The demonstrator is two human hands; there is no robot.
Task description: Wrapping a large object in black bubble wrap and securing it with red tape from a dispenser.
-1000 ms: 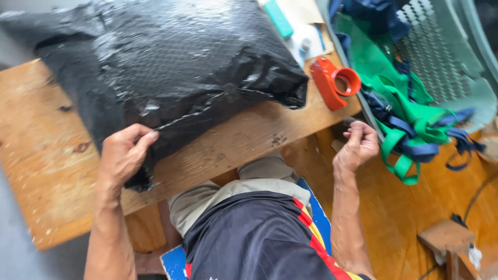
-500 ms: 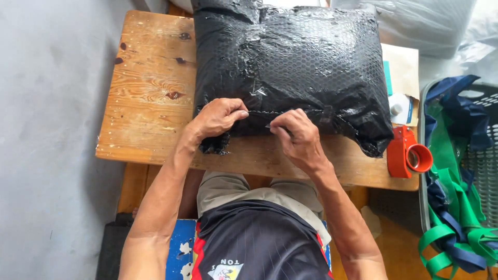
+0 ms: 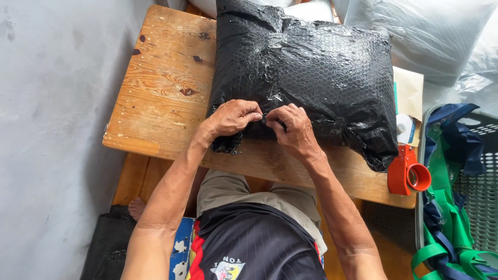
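Observation:
A big parcel wrapped in black bubble wrap (image 3: 311, 72) lies on a small wooden table (image 3: 161, 98). My left hand (image 3: 231, 118) and my right hand (image 3: 293, 129) meet at the parcel's near edge. Both pinch the wrap there, fingertips almost touching each other. Whether something thin such as tape sits between the fingers is too small to tell.
An orange tape dispenser (image 3: 407, 171) stands at the table's right end, next to a beige envelope (image 3: 410, 91). A grey plastic basket (image 3: 477, 186) with green and navy straps (image 3: 446, 228) is at the right. Clear plastic bags (image 3: 430, 31) lie behind. A grey floor is at the left.
My right hand came from the basket side over to the parcel. Both hands have closed in together on its near edge, and the view has swung left.

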